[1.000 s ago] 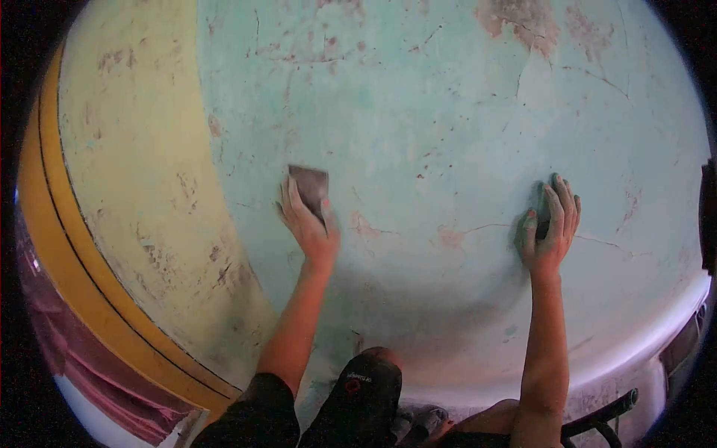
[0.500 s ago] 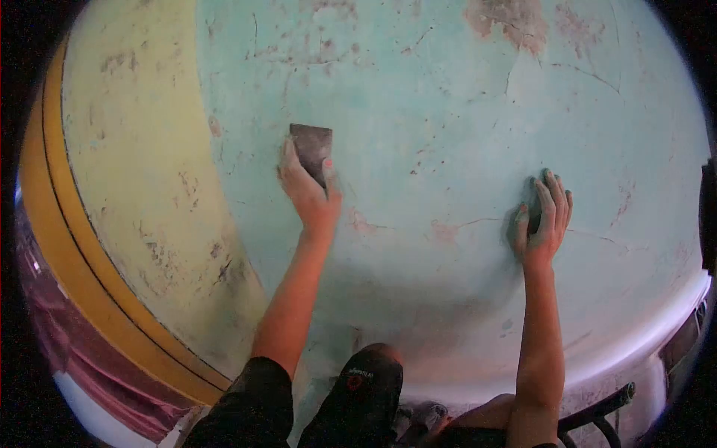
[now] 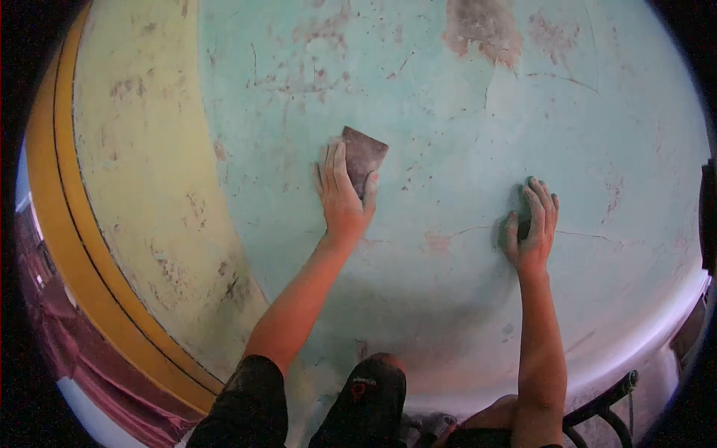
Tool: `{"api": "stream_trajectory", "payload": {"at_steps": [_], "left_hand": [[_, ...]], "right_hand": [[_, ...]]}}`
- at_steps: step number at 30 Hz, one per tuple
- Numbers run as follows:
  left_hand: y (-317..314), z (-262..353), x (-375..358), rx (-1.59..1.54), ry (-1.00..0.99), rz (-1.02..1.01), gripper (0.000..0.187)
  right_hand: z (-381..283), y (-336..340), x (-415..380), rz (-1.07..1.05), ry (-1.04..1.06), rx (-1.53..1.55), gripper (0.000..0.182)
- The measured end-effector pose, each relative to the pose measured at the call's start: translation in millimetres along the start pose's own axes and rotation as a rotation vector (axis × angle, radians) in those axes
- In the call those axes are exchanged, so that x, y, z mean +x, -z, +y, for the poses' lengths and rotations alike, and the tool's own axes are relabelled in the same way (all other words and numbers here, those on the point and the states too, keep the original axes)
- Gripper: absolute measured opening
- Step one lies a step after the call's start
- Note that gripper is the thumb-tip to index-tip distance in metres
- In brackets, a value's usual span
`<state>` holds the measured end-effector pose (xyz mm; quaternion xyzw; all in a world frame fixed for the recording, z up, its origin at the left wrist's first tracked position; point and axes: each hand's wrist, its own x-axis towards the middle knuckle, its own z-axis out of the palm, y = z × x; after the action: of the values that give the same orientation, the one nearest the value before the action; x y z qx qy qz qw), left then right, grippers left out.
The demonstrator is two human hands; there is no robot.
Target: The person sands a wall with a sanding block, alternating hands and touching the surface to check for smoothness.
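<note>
My left hand point(image 3: 343, 198) presses a dark, flat piece of sandpaper point(image 3: 365, 153) against the pale green wall point(image 3: 441, 149). Its fingers lie along the left edge, the thumb on the right, and the sheet's top tilts to the right. Farther right, my right hand point(image 3: 535, 228) rests on the same wall with its fingers curved upward. Between its thumb and fingers shows a dark patch point(image 3: 524, 229), mostly covered by the hand, so I cannot make out what it is. Both hands look dusted with pale powder.
Cracks and bare plaster point(image 3: 484, 30) mark the upper wall. A yellow wall strip point(image 3: 142, 149) and an orange frame point(image 3: 67, 187) stand at left, with maroon cloth point(image 3: 97, 366) below. My knee point(image 3: 370, 388) is close to the wall; a dark metal bar point(image 3: 609, 396) is at lower right.
My left hand has slid right across the wall with the sandpaper, which has turned clockwise. My right hand stays near the same crack. The view has shifted slightly.
</note>
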<state>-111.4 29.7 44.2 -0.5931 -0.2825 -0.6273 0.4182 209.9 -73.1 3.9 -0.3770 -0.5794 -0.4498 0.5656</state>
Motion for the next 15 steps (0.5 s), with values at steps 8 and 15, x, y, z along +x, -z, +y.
{"api": "stream_trajectory", "payload": {"at_steps": [8,15], "left_hand": [[-12.0,5.2,48.1,-0.134,0.083,0.064,0.073],[-16.0,16.1,81.9,-0.091,-0.037,0.036,0.07]], "right_hand": [[1.9,2.0,-1.4,-0.019,-0.008,0.044,0.05],[-1.8,2.8,-6.2,-0.026,-0.026,0.031,0.05]]}}
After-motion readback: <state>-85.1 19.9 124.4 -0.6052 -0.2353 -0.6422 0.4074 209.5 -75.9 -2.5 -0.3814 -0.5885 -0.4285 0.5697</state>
